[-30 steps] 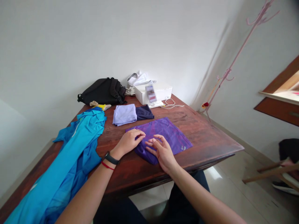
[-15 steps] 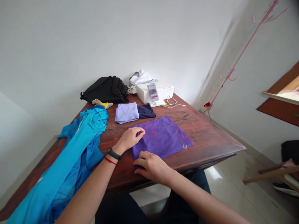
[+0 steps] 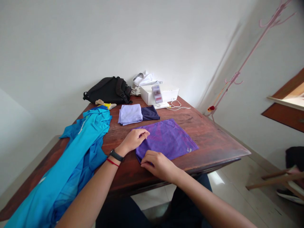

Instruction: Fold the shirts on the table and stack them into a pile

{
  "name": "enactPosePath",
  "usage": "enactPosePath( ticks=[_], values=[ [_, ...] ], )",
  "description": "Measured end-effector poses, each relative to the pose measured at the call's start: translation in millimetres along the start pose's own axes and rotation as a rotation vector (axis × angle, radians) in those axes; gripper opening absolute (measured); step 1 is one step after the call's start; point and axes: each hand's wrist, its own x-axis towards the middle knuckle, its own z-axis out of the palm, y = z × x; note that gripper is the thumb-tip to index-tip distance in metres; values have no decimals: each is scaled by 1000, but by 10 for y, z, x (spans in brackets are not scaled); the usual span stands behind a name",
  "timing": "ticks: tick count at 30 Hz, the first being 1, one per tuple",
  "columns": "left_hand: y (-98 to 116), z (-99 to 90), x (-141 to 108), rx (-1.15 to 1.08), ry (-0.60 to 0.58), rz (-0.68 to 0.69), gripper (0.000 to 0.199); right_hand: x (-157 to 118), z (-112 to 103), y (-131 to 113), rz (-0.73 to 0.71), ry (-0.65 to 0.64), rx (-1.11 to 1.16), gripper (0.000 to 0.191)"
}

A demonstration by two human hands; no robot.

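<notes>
A purple cloth (image 3: 167, 137) lies flat on the wooden table, a small pale logo at its right corner. My left hand (image 3: 136, 139), with a black band on the wrist, rests at the cloth's left edge, thumb and fingers closed together; whether fabric is between them is hidden. At the near left corner of the cloth is my right hand (image 3: 156, 164), its fingers curled in and closed over the edge. What they pinch is too small to make out.
Blue clothing (image 3: 78, 152) covers the table's left side. Behind the purple cloth lie a folded lavender cloth (image 3: 130, 114) and a dark cloth (image 3: 150, 113). Farther back are a black bag (image 3: 105, 90), a white box (image 3: 169, 94) and a white cable (image 3: 178, 106).
My right hand has shifted slightly right and its fingers have drawn closer together at the cloth's corner. The near left corner has been drawn in a little. My left hand is nearly unmoved.
</notes>
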Motion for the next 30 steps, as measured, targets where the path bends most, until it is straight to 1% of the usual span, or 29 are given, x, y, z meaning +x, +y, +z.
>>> enactPosePath(
  ticks=[3,4,5,7,8,9,10,11,14,15,17,21,24,27,30],
  values=[
    [85,-84,-15,-303,2,-12,74,46,-157,14,59,91,85,9],
    [116,-128,-21,-363,-14,4,79,64,-219,24,86,123,101,9],
    [142,-175,-26,-386,-50,26,79,82,-279,37,114,158,113,9],
    [161,-262,-32,-319,-160,63,68,116,-382,75,166,226,128,7],
    [148,-294,-33,-241,-212,71,64,130,-422,97,190,255,135,7],
    [121,-313,-33,-145,-250,71,66,141,-452,118,211,279,140,7],
    [80,-320,-31,-47,-273,70,65,148,-473,137,230,296,143,7],
    [31,-316,-28,38,-281,72,59,152,-486,152,245,309,145,8],
    [-106,-272,-19,166,-282,98,25,148,-499,176,261,326,148,11],
    [-132,-259,-16,173,-286,109,20,144,-501,179,261,325,148,12],
    [-147,-244,-15,164,-288,118,20,136,-508,186,259,322,141,14],
    [-88,-252,-18,156,-303,122,25,130,-533,209,275,332,126,14],
    [-65,-253,-17,170,-310,127,29,125,-524,228,299,315,115,15],
    [-93,-239,-16,162,-303,129,30,118,-478,253,283,289,83,21],
    [-135,-227,-18,162,-282,129,29,124,-432,278,275,278,40,22]
  ],
)
